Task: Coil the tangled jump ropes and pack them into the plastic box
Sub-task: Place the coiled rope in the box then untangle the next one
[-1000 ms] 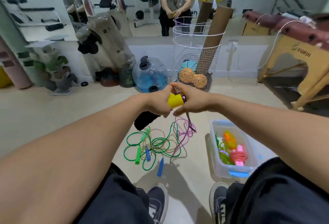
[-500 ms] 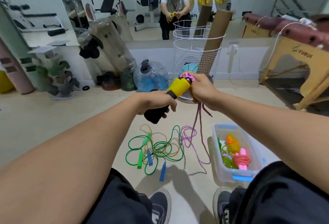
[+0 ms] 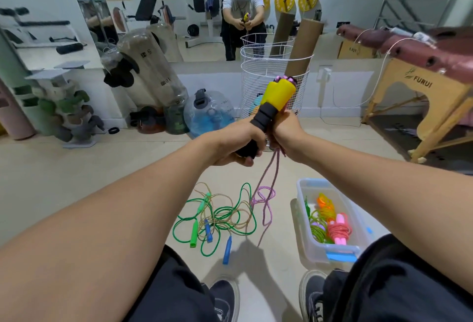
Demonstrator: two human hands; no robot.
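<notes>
We grip the yellow-and-black foam jump-rope handle (image 3: pixel 271 106) upright in our left hand (image 3: pixel 235 142), right hand (image 3: pixel 286 132) pinching its purple braided rope (image 3: pixel 266 193) just beside, slack trailing down to floor, clear plastic box (image 3: pixel 304 221) lower right, nearer right hand.

Gym rm: wall mirror (image 3: pixel 179 14), weight plates (image 3: pixel 284 0), dumbbell rack (image 3: pixel 64 106), massage table (image 3: pixel 422 50).

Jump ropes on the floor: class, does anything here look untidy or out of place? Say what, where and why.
Yes. The green rope and the tan rope with blue handles lie knotted together on the floor, left of the plastic box. The purple rope trails loose from the hands, its end uncoiled on the floor.
</notes>
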